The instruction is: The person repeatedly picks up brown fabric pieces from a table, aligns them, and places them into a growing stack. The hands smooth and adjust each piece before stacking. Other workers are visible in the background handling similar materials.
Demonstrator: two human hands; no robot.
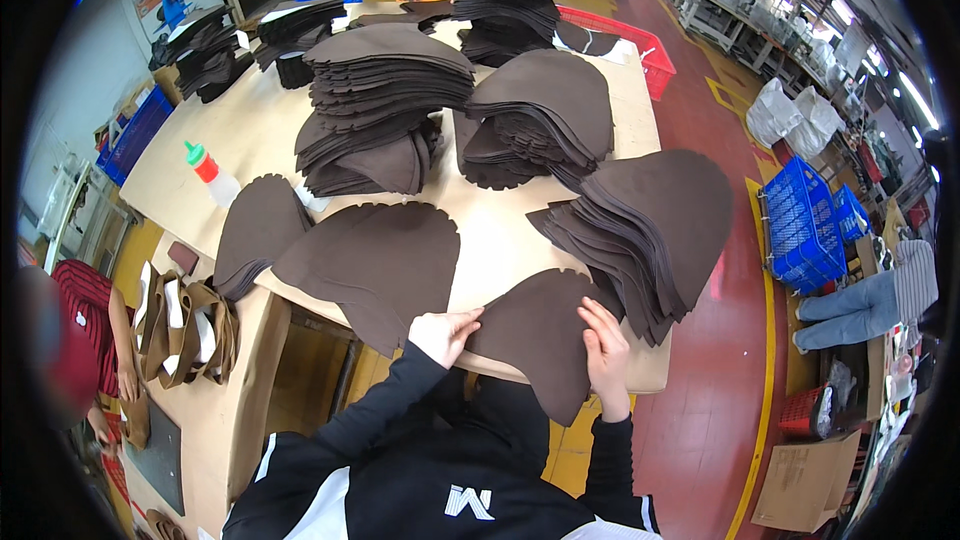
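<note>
Both hands — left hand point(445, 333) and right hand point(605, 352) — pinch the dark brown cut piece point(535, 335) at its edges (table rim); better lift it evenly, I'd say, avoiding creases.

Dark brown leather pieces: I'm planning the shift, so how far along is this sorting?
Done: several tall stacks of dark brown scalloped leather pieces fill the tan worktable. In hand: left hand and right hand hold one piece at the near edge. Left: two pieces lying flat.
</note>
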